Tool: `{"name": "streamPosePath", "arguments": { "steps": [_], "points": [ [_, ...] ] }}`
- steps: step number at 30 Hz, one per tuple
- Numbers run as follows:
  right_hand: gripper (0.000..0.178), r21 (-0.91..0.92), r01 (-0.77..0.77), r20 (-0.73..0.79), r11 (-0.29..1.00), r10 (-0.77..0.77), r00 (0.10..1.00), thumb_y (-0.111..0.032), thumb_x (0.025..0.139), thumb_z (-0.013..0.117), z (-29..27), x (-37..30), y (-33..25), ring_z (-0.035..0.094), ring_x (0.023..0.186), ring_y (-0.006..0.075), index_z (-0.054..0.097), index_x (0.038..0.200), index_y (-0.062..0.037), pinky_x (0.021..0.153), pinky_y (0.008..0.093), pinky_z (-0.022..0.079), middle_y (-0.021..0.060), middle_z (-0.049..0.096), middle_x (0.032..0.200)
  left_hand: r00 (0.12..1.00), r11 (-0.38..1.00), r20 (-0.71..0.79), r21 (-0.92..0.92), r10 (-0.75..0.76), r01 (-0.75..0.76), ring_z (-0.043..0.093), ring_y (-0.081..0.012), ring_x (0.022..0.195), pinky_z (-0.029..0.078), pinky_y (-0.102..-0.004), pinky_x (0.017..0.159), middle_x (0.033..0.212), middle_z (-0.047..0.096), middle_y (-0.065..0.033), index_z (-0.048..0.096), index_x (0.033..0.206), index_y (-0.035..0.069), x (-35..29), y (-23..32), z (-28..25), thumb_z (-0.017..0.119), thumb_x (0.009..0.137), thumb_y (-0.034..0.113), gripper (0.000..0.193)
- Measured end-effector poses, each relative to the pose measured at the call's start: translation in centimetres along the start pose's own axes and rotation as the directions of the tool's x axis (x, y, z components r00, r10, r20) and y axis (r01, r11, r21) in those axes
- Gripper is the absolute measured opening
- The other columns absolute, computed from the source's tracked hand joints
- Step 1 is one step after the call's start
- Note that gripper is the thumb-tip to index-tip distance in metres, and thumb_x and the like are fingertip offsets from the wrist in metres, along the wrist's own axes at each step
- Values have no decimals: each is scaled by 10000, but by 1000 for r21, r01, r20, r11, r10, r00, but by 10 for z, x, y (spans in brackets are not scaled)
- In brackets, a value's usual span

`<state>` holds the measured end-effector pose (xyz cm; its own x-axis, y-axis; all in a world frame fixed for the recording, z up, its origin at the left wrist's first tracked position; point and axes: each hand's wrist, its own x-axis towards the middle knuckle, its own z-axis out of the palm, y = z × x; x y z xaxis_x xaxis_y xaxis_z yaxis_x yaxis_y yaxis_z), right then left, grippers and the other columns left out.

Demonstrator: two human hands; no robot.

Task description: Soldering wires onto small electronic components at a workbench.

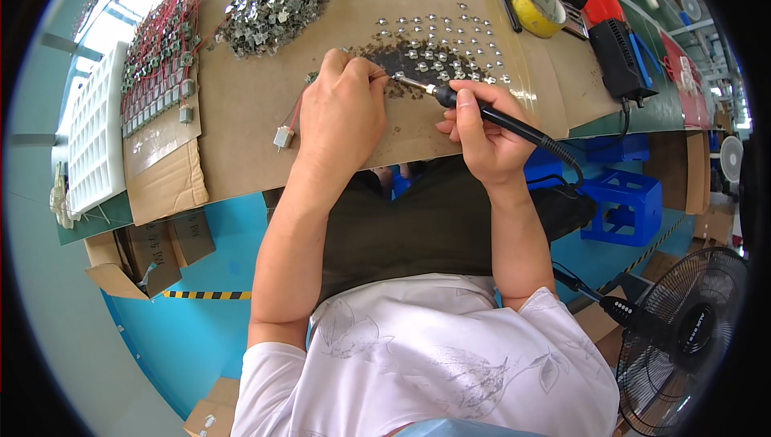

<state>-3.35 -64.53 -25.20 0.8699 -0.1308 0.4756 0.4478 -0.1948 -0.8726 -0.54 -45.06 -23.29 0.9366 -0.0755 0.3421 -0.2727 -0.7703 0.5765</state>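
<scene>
My left hand (344,112) is closed in a pinch, with a thin wire (377,76) at its fingertips beside the iron's tip. From under that hand a red lead (298,108) runs down to a small silver motor (284,136), and a bit of green circuit board (311,78) shows at its left edge. A black soldering iron (514,124) is gripped like a pen in my right hand (486,132). Its metal tip meets one of the small metal pieces, or is very close to it, over a dark scorched patch (391,61). Similar metal pieces (434,32) stand in rows just beyond.
Heaps of metal pieces (285,2) lie at the back. Wired motors (161,59) and a white grid tray (96,132) are on the left. At the right are a yellow tape roll (540,10) and a black box (618,59). A fan (695,328) stands near my right side.
</scene>
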Motion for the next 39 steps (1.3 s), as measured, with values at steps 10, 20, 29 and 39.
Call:
{"name": "streamPosePath", "arguments": {
  "steps": [10,20,29,39],
  "points": [
    [103,5,-13,-6,1000,13,1000,-60,972,740,0,0,-1,734,638,91,763,1029,22,546,207,552,48,734,753,999,999,17,-14,-29,30,719,-359,895,582,-456,804,1007,680,-145,768,964,36,2,1,-1,750,936,130,100],
    [109,-25,12,7,1000,-12,1000,-61,974,738,0,-1,-1,742,647,97,765,1036,25,552,211,563,52,738,762,1000,1000,21,-13,-16,17,723,-376,916,597,-465,820,1044,685,-151,764,968,28,1,-1,-2,739,939,124,104],
    [144,121,-25,-41,992,30,999,-56,1006,701,-3,-2,-1,725,640,96,744,1106,37,574,222,597,61,740,772,999,999,29,-28,-33,34,723,-380,920,594,-469,824,1054,685,-152,770,969,29,3,1,-1,740,938,131,111],
    [264,-646,296,-16,704,-399,917,-100,962,776,-53,57,4,636,721,248,756,1220,-48,651,373,523,118,667,908,996,997,33,-9,-77,78,719,-384,914,588,-476,816,1051,676,-150,771,967,37,1,0,-1,726,944,139,113]
  ]
}}
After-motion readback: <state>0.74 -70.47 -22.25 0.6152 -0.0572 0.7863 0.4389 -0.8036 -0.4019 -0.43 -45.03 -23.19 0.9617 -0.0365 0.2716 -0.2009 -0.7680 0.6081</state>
